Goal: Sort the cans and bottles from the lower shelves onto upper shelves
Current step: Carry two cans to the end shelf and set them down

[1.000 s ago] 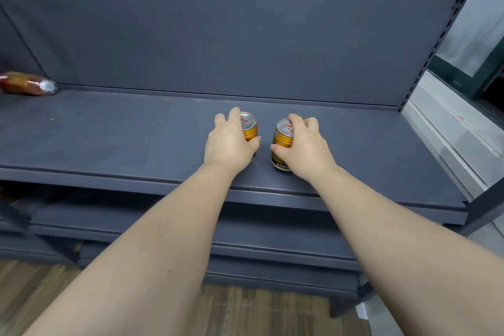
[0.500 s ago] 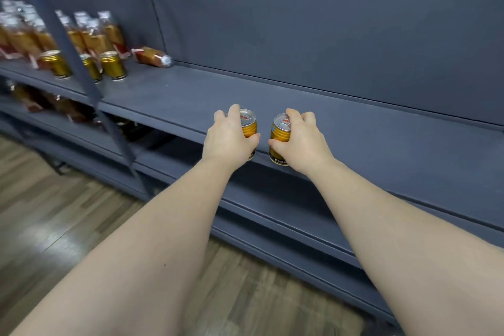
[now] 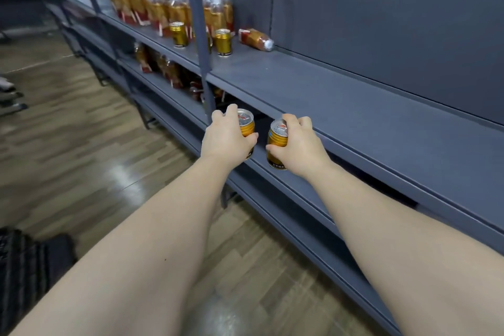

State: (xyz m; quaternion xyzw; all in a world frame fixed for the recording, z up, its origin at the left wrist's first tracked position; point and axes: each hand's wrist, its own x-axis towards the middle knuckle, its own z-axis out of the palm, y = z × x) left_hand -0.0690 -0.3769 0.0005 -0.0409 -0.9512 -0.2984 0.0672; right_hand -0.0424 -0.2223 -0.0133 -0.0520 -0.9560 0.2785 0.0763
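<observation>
Grey shelving [image 3: 341, 95], glossy wood floor [image 3: 81, 144]

Glossy gold metal cans [image 3: 223, 43], matt grey metal shelf [image 3: 313, 84], clear plastic bottles [image 3: 174, 8], glossy wood-grain floor [image 3: 81, 144].

left gold can [image 3: 247, 128], right gold can [image 3: 278, 139], each upright, held, just apart

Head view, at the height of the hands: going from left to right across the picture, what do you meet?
Wooden floor → left hand → left can, which it grips → right can → right hand, which grips it → grey shelf.
</observation>
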